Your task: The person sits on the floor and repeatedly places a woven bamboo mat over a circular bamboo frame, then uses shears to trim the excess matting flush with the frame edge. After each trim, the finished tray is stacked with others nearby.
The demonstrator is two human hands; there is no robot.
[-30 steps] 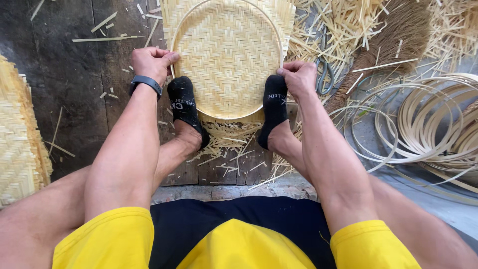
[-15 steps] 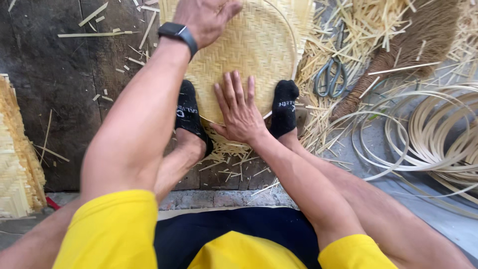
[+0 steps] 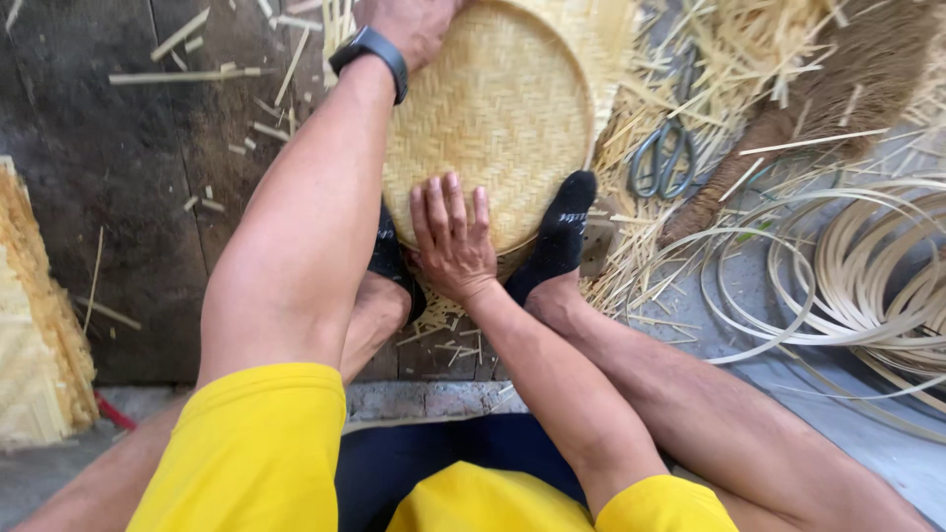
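Bamboo woven tray looks light, springy, best gripped at its rim; right hand lies flat, fingers spread, on its near edge, left hand presses its far rim.

You're sitting on a dark floor, worn boards at the left, paler grey at the lower right. A round woven bamboo tray lies on it at top centre. Loose bamboo slivers scatter the upper left. A woven mat stack sits at the left edge. Scissors rest on a bamboo strip pile at the upper right. Coiled bamboo hoops lie at the right.
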